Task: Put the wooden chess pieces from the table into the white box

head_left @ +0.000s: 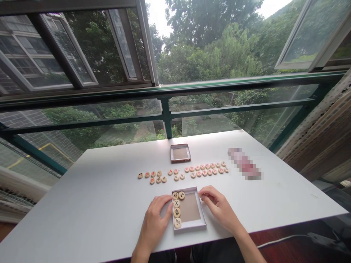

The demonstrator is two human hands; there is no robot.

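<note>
A shallow white-walled box [192,209] with a brown floor lies near the front edge of the table. Inside it, black-marked xiangqi pieces [177,212] line the left wall, and one more piece [181,195] sits beside the top one. My left hand [156,215] is bent around the box's left wall, fingertips and thumb against it. On the opposite side, my right hand [218,206] has its fingertips at the upper part of the right wall, thumb close to them. Beyond the box, two loose rows of round xiangqi pieces [202,167] lie on the table, marked red or black.
A second shallow box [180,153] lies behind the rows on the white table [109,204]. To the right is a blurred-out pinkish object [244,163]. A green railing [166,113] and windows border the far side; a white cable [282,239] runs below at right.
</note>
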